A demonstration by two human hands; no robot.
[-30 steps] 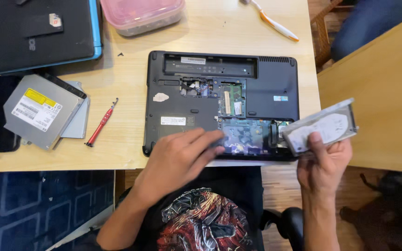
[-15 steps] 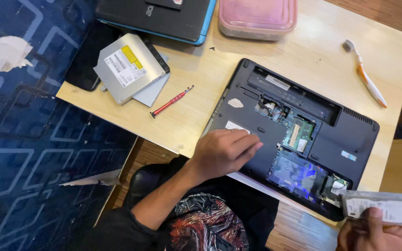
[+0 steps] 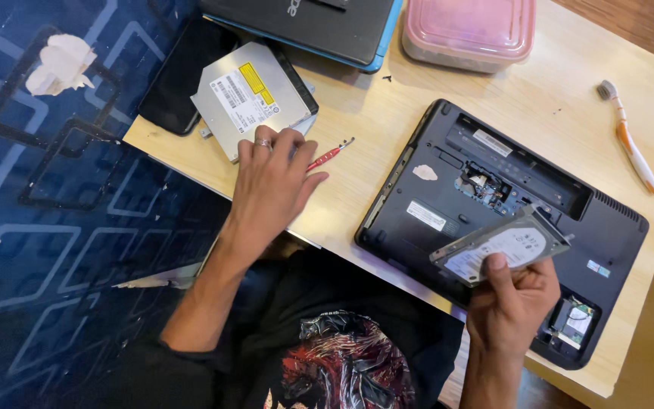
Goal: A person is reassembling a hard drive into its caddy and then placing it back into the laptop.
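Observation:
A black laptop [image 3: 493, 204] lies upside down on the wooden table [image 3: 357, 121] with its bottom bays uncovered. My right hand [image 3: 512, 299] holds a silver hard drive [image 3: 505, 246] in a metal caddy above the laptop's near edge. My left hand [image 3: 270, 182] rests flat on the table to the left, fingers spread, covering most of a small red screwdriver [image 3: 331, 154] whose tip pokes out to the right. Its fingertips touch the edge of a silver optical drive [image 3: 251, 95] with a yellow label.
A second dark laptop [image 3: 304, 23] with a blue edge lies at the back, a pink lidded box [image 3: 471, 30] beside it. An orange and white toothbrush [image 3: 630, 140] lies at the right. A black phone [image 3: 179, 76] sits at the table's left edge, over a blue patterned carpet [image 3: 54, 227].
My left hand left the laptop's base and moved left onto the red screwdriver. My right hand brought the hard drive up over the laptop. The camera swung to the left.

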